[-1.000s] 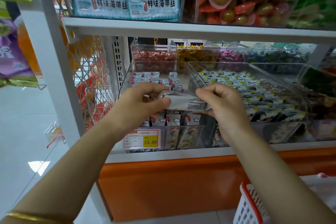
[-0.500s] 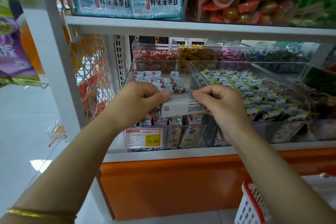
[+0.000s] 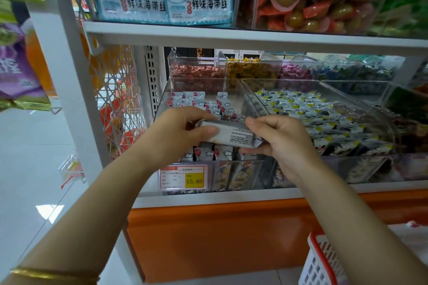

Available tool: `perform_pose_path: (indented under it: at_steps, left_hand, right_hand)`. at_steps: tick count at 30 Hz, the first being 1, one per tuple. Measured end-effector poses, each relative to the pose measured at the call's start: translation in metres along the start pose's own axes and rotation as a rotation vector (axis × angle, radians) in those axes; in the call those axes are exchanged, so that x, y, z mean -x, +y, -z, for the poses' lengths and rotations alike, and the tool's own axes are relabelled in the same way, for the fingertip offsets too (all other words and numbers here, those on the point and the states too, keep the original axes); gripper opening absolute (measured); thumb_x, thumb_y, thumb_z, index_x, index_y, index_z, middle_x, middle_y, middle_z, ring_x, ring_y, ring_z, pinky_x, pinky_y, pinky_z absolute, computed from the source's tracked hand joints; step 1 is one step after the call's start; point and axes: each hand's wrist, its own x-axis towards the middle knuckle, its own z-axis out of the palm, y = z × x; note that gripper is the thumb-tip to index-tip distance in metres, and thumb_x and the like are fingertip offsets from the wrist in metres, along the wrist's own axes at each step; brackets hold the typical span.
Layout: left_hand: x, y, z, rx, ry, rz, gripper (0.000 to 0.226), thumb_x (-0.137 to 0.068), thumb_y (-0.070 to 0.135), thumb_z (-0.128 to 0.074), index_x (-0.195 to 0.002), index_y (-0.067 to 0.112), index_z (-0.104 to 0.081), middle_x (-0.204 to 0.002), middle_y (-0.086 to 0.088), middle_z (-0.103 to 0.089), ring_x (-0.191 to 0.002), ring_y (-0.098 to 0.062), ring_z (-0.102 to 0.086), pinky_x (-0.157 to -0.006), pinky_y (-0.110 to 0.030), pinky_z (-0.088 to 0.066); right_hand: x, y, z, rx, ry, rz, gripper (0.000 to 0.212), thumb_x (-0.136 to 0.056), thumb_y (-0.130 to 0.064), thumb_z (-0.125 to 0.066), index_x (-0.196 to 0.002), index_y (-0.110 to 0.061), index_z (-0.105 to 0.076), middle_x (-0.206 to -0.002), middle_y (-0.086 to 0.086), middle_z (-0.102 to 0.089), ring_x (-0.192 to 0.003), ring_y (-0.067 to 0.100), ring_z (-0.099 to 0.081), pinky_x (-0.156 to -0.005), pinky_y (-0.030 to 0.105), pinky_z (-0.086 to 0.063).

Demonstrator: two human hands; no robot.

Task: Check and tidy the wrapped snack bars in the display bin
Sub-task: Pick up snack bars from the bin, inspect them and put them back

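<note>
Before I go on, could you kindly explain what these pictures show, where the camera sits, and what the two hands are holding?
There is no machine. A person wears one camera on the head, looking forward and down, so every picture is that view and the arms are the wearer's. The left hand and the right hand each pinch one end of a silvery wrapped snack bar, held over a clear display bin on a shop shelf. More wrapped bars lie in that bin, and a price tag sits on its front. A red-rimmed basket shows at lower right.
</note>
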Motion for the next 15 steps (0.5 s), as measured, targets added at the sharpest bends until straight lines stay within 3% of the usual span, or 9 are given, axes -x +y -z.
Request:
perform_pose_path:
  at_steps: [3,6,8,10,12,15]
  left_hand:
    - [0.0,-0.001,0.0,0.051,0.017,0.012,0.021,-0.09,0.024,-0.056,-0.109,0.023,-0.065,-0.073,0.006,-0.061,-0.048,0.005,-0.049,-0.042,-0.008,-0.036]
    - [-0.002,-0.003,-0.003,0.041,0.022,0.011,0.016,-0.093,0.025,-0.051,-0.104,0.029,-0.062,-0.082,0.006,-0.064,-0.059,0.001,-0.055,-0.046,-0.009,-0.04]
    - [-0.003,-0.005,-0.005,0.038,0.061,0.038,0.015,-0.095,0.025,-0.048,-0.101,0.029,-0.061,-0.089,0.006,-0.065,-0.078,-0.008,-0.063,-0.059,-0.018,-0.051]
    - [-0.006,-0.007,-0.006,0.044,0.127,0.083,0.017,-0.096,0.027,-0.047,-0.101,0.023,-0.063,-0.09,0.002,-0.066,-0.084,-0.018,-0.064,-0.075,-0.036,-0.055]
    - [-0.008,-0.008,-0.009,0.056,0.178,0.094,0.019,-0.095,0.028,-0.048,-0.098,0.019,-0.065,-0.088,-0.003,-0.066,-0.081,-0.019,-0.065,-0.078,-0.04,-0.054]
    - [-0.012,-0.007,-0.017,0.128,0.189,0.094,0.022,-0.095,0.03,-0.049,-0.092,0.016,-0.065,-0.089,-0.013,-0.066,-0.081,-0.025,-0.065,-0.073,-0.036,-0.057]
  right_hand:
    - [-0.001,-0.001,0.004,-0.099,-0.053,-0.1,0.018,-0.087,-0.012,-0.06,-0.074,-0.002,-0.069,-0.07,0.007,-0.073,-0.067,0.021,-0.071,-0.053,0.028,-0.058]
    - [-0.002,0.0,0.004,-0.124,-0.027,-0.104,0.018,-0.087,-0.015,-0.059,-0.078,-0.003,-0.069,-0.073,0.007,-0.073,-0.069,0.02,-0.071,-0.052,0.026,-0.057]
    - [-0.002,0.001,0.002,-0.134,-0.031,-0.077,0.019,-0.086,-0.02,-0.059,-0.088,-0.004,-0.07,-0.085,0.009,-0.074,-0.076,0.019,-0.071,-0.057,0.025,-0.058]
    - [-0.001,0.001,0.001,-0.167,-0.075,-0.055,0.036,-0.078,-0.025,-0.064,-0.109,-0.007,-0.066,-0.105,0.011,-0.069,-0.084,0.016,-0.07,-0.066,0.025,-0.057]
    - [-0.002,0.001,-0.001,-0.039,-0.084,0.003,0.052,-0.077,-0.021,-0.067,-0.126,-0.011,-0.056,-0.113,0.007,-0.065,-0.082,0.01,-0.068,-0.071,0.025,-0.057]
    - [-0.005,0.001,-0.004,0.271,0.016,0.145,0.042,-0.088,-0.016,-0.061,-0.13,-0.014,-0.054,-0.111,0.003,-0.065,-0.072,0.004,-0.066,-0.061,0.02,-0.055]
